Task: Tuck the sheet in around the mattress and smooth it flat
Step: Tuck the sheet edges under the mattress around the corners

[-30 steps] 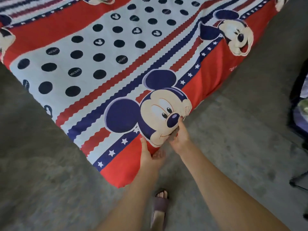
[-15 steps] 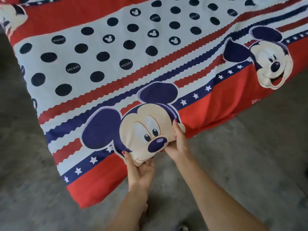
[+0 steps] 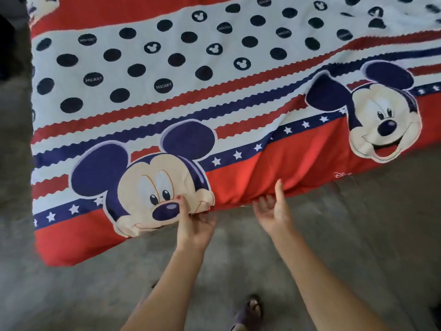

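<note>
A red, white and navy sheet [image 3: 167, 96] printed with cartoon mouse faces, dots and starred stripes covers the low mattress, which is hidden under it. My left hand [image 3: 194, 225] pinches the sheet's lower edge at the mouse face, thumb on top and fingers underneath. My right hand [image 3: 274, 211] is just to the right at the red border [image 3: 274, 170], palm up, thumb raised against the cloth and fingertips curled under the edge. The red border bulges in folds above my right hand.
Grey concrete floor [image 3: 334, 235] lies along the near side of the mattress and to its left. My sandalled foot [image 3: 248, 311] stands on the floor at the bottom, between my forearms. A dark shape sits at the far left edge.
The view has swung right along the mattress edge. My right hand left the mouse face and moved right to the red border; my left hand stays pinching the edge at the face.
</note>
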